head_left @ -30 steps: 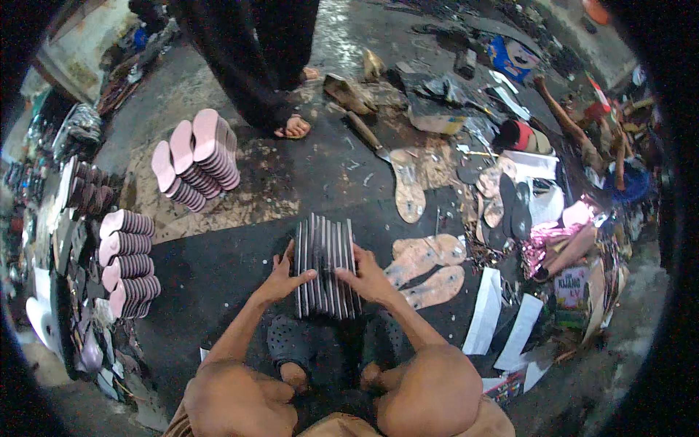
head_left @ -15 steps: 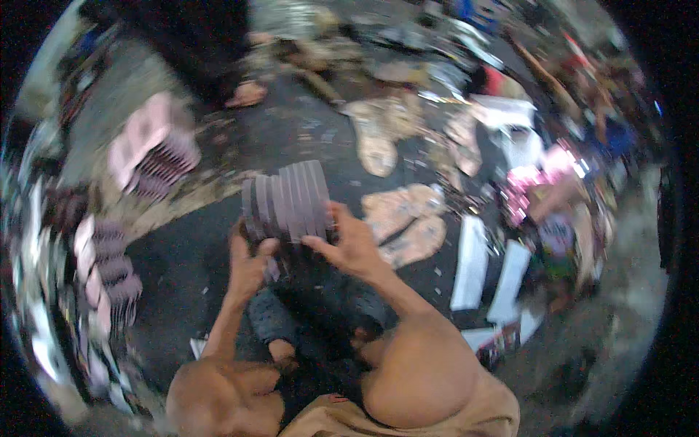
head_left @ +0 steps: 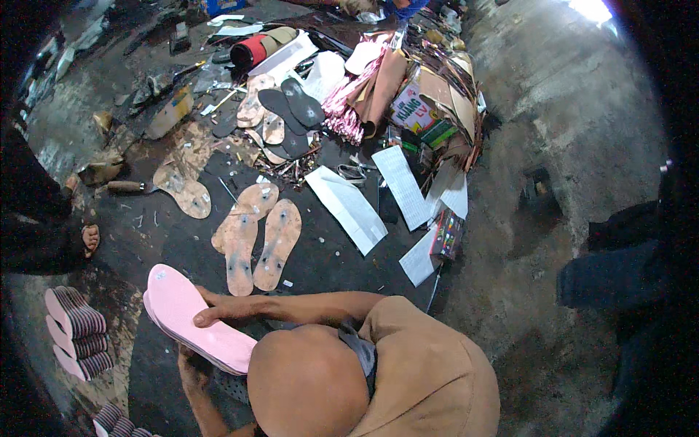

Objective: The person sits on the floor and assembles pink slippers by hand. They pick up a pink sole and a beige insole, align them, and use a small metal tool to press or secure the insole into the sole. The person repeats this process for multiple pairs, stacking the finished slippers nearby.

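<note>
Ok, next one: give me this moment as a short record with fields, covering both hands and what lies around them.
Right hand: thumb on top of a stack of pink insoles
Left hand: below the stack in the picture, fingers mostly hidden
Lower left: more striped stacks, pink on top
Ahead: tan sole-shaped pieces on a dark sheet
Right of those: white strips
Left side: wooden-handled tool; another person's bare foot

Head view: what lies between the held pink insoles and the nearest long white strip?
In the head view, tan sole-shaped pieces lie on the dark mat between the pink insoles and the white strip.
</note>
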`<move>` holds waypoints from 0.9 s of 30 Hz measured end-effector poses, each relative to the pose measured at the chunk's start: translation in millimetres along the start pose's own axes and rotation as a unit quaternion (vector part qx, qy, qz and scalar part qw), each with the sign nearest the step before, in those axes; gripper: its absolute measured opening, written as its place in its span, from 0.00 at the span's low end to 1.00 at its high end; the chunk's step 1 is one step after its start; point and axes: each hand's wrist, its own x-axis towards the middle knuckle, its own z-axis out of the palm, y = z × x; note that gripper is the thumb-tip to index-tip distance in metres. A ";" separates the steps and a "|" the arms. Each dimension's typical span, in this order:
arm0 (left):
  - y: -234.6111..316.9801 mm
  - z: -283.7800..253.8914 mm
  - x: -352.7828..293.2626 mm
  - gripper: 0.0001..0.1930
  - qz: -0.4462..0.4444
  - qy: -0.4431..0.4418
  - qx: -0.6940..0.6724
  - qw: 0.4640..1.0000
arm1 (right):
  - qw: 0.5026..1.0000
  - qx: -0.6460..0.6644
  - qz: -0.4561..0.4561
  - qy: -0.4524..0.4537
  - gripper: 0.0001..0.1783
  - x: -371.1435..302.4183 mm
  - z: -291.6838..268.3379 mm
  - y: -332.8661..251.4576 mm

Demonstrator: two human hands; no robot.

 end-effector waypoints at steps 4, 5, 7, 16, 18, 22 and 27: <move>31.3 48.9 -18.4 0.49 0.133 -0.027 0.059 0.989 | 0.994 -0.092 0.045 0.022 0.88 -4.5 -7.5 -7.2; 23.8 27.9 -20.4 0.51 0.133 0.000 0.069 0.989 | 0.990 -0.122 0.070 0.003 0.89 5.1 -5.5 -15.2; 3.4 19.0 -26.3 0.52 0.125 0.083 0.107 0.983 | 0.979 -0.200 0.025 0.005 0.91 24.6 10.6 6.4; -10.0 -12.4 -150.5 0.43 0.242 0.435 -0.012 0.867 | 0.923 -0.343 0.070 -0.157 0.49 38.6 31.9 -7.7; -7.8 -34.9 -190.6 0.42 0.312 0.509 -0.104 0.795 | 0.934 -0.301 0.178 -0.074 0.45 24.6 8.0 -13.3; -34.8 -93.7 -262.1 0.44 0.497 0.463 -0.317 0.662 | 0.916 -0.360 0.167 0.055 0.35 -23.9 -100.7 5.9; -98.0 -242.0 -291.7 0.52 0.520 0.476 -0.417 0.573 | 0.892 -0.385 0.218 0.095 0.32 -27.2 -105.6 -23.1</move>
